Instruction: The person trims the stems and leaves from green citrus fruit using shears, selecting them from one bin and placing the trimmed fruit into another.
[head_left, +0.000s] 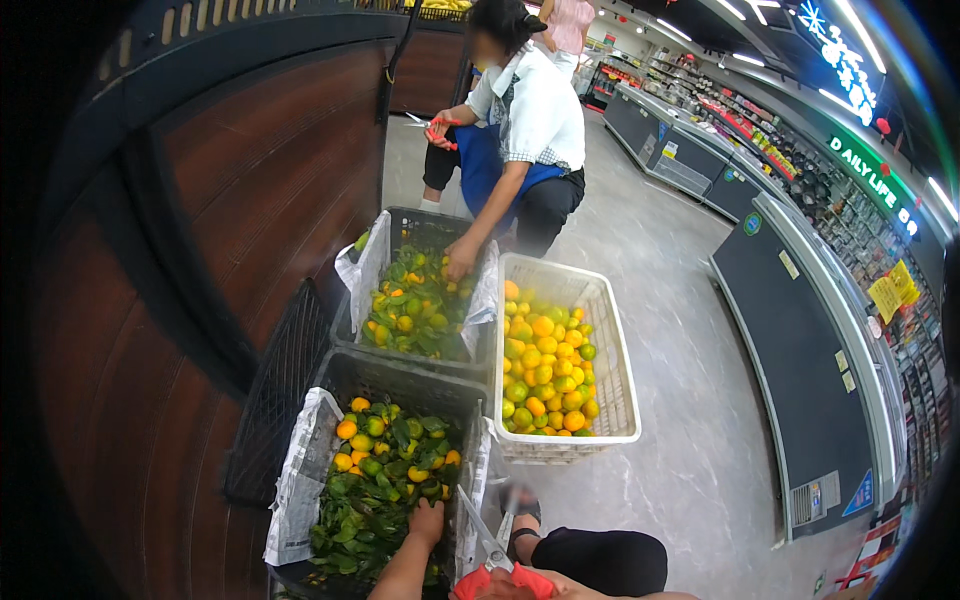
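Observation:
My left hand (427, 521) reaches into the near black plastic crate (409, 375), its fingertips among leafy green and orange mandarins (375, 426). Leaves hide whether the fingers grip a fruit. Cut-looking leaves and twigs (352, 525) fill the near part of this crate, which is lined with newspaper (289, 517). At the bottom edge my right hand (566, 586) holds scissors (493, 551) by their red handles, the blades spread apart and pointing away from me. Beyond the crate's right side, a white plastic basket (621, 375) holds many mandarins without leaves (551, 360).
A co-worker (536, 112) crouches opposite, one hand (463, 259) in the far black crate (420, 360) of leafy mandarins, the other holding red-handled scissors (442, 129). A wood-panelled display stand (285, 187) rises at left; a freezer cabinet (787, 360) stands at right. Another person (568, 30) stands behind.

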